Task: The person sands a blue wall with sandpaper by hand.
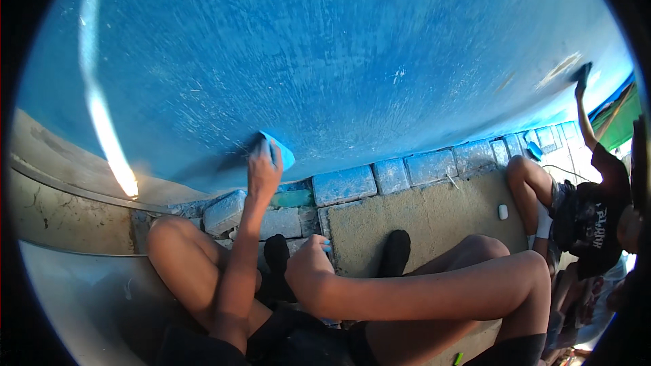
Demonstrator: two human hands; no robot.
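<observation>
- One thin, flat, light-blue piece [285,155] of undetermined material is held at the large, scratched blue surface [339,54], near its lower edge.
- The piece is gripped by the fingers of the left hand [263,166], which are closed on it.
- The right hand [310,268] is curled into a fist above the lap, well apart from the left; small light-blue spots are seen at its fingers, and whether anything is held there cannot be told.
- A row of rectangular, blue-smeared stone blocks [344,186] is laid along the foot of the surface.
- A rough, beige mat [434,210] is spread on the near side of the blocks; a small, white, rounded object [502,211] is noted toward its right end.
- At the far right, a dark pad [583,73] is held to the surface by a co-worker in a black printed shirt [597,220], just beside a pale worn patch [559,70].
- At the left, a bright streak of light [108,122] is cast on the surface.
</observation>
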